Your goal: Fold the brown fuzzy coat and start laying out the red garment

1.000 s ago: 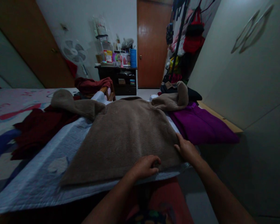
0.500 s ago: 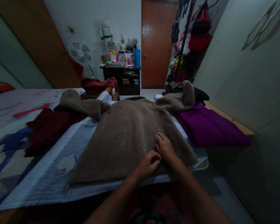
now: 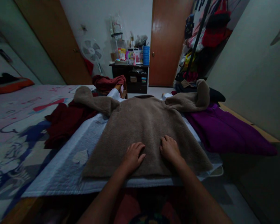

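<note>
A brown fuzzy garment (image 3: 144, 124) lies spread out on a light blue quilted cloth (image 3: 67, 174), its two sleeves stretched to the left and right. My left hand (image 3: 133, 157) rests on the lower middle of the garment, open, with the thumb apart from the fingers. To its right, my right hand (image 3: 170, 148) lies on the garment too, fingers slightly bent and apart, holding nothing. A gap of brown fabric separates the two hands.
Dark red clothing (image 3: 63, 124) lies left beside the garment, on a patterned bed (image 3: 37, 143). Folded purple cloth (image 3: 226, 130) is on the right. Behind are a fan (image 3: 92, 51), a dark cabinet (image 3: 130, 79) and a door (image 3: 165, 43).
My left hand has moved left, away from my right hand, and its fingers have spread flatter on the garment. The whole view has shifted, so the room appears further right.
</note>
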Available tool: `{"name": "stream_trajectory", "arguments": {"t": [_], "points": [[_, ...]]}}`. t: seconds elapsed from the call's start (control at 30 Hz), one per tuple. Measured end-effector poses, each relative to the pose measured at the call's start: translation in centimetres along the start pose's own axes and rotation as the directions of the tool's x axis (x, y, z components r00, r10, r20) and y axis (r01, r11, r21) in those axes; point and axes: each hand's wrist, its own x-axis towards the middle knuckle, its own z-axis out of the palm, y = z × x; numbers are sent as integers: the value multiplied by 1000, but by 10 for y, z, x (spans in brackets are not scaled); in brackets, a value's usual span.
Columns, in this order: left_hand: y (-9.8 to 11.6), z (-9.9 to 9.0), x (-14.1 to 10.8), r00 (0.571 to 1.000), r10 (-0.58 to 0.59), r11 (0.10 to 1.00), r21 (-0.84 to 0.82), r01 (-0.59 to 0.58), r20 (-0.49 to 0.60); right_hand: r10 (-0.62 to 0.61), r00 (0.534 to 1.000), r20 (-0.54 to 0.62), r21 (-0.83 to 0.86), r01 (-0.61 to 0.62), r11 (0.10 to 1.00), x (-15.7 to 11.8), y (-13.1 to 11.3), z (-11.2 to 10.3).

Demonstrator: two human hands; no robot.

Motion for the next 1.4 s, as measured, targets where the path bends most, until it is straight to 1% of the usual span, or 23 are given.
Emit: {"name": "stream_trajectory", "arguments": {"t": [0.03, 0.13, 0.2, 0.27, 0.37, 0.47, 0.67, 0.8, 0.9, 1.0, 1.07, 1.17, 1.27, 1.33, 1.4], "points": [[1, 2, -1, 1000, -3, 1000, 9, 3, -11, -17, 1000, -9, 20, 18, 1000, 7, -11, -1], [4, 4, -1, 1000, -6, 1000, 20, 6, -17, -141, 987, -82, 122, 150, 981, 25, -45, 4], [3, 2, -2, 1000, -4, 1000, 27, 5, -9, -191, 980, -64, 172, 199, 965, 32, -60, 14], [0, -1, -6, 1000, -14, 999, 52, 15, -5, -206, 978, -31, 200, 208, 958, 34, -67, 24], [-11, -9, -17, 997, -67, 991, 117, 70, -25, -214, 977, -24, 216, 214, 953, 32, -64, 34], [-27, -23, -32, 992, -123, 981, 145, 127, -41, -220, 975, -44, 224, 224, 949, 31, -59, 36], [-55, -63, -69, 983, -183, 981, 65, 182, 2, -219, 974, -56, 249, 226, 942, 34, -56, 38], [-64, -88, -95, 971, -238, 971, 14, 238, 13, -238, 968, -79, 257, 250, 933, 36, -53, 42], [-68, -101, -110, 959, -284, 958, 47, 283, 7, -248, 965, -88, 260, 263, 929, 37, -51, 45], [-70, -107, -119, 947, -322, 941, 115, 319, 6, -254, 963, -90, 261, 269, 927, 38, -49, 48], [-70, -107, -121, 947, -321, 941, 110, 320, -7, -255, 962, -95, 260, 271, 927, 38, -48, 49], [-69, -105, -120, 945, -311, 948, 45, 316, -98, -251, 963, -96, 261, 267, 928, 38, -48, 50], [-65, -102, -116, 926, -324, 943, 17, 334, -192, -247, 965, -90, 258, 262, 930, 38, -48, 50], [-62, -100, -113, 913, -343, 926, 80, 368, -223, -249, 964, -95, 257, 266, 929, 38, -48, 50], [-60, -98, -113, 900, -365, 889, 197, 413, -239, -253, 962, -103, 257, 271, 928, 38, -48, 50]]}}
